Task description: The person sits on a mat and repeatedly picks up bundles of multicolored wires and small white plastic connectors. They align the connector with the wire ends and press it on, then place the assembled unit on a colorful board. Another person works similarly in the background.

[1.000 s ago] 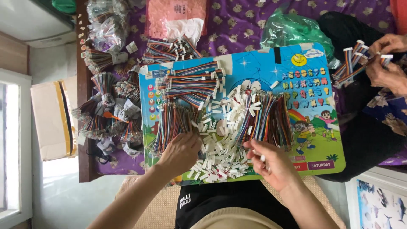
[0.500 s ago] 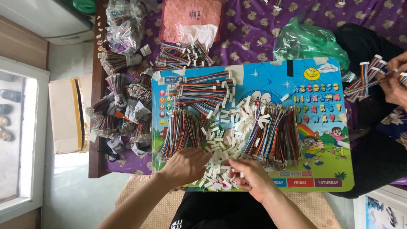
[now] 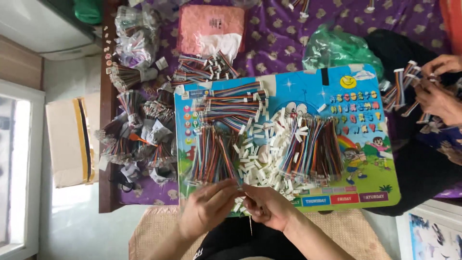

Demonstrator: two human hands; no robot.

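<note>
Meeting at the near edge of the bright blue cartoon play board point(image 3: 365, 139), the left hand point(image 3: 208, 208) and right hand point(image 3: 268, 207) pinch a thin wire between nearly closed fingertips — beside heaped white plastic connectors point(image 3: 262, 161) and rainbow ribbon-cable bundles point(image 3: 211, 156).

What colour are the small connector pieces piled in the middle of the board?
The connector pieces are white, piled on the blue picture board; the head view shows this.
</note>
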